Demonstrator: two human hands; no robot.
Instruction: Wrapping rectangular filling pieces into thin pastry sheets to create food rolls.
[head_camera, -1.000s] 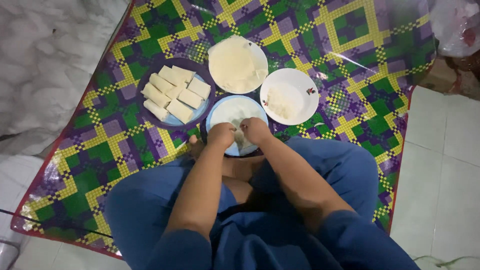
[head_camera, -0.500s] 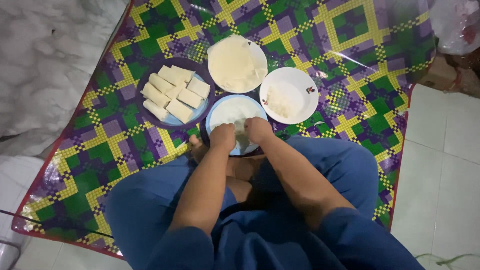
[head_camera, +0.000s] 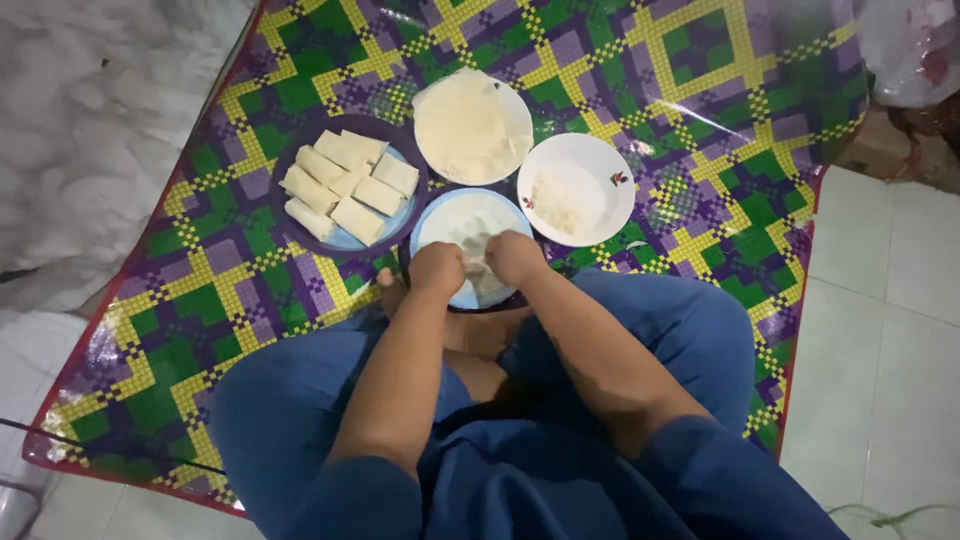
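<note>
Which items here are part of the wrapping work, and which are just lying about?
In use: left hand, right hand, thin white wrapper on light blue plate, stacked round wrappers, white filling bowl, finished pale rolls.
Lying about: plastic bag, woven purple-green mat.

A glossy woven plastic mat (head_camera: 640, 110) lies on smooth tiles (head_camera: 890, 330); the plates (head_camera: 600, 165) look glazed, the wrappers (head_camera: 465, 125) matt.

Both hands — left hand (head_camera: 437, 268), right hand (head_camera: 514, 257) — press a thin pale wrapper (head_camera: 478, 245) on the round light-blue plate (head_camera: 447, 215).
</note>
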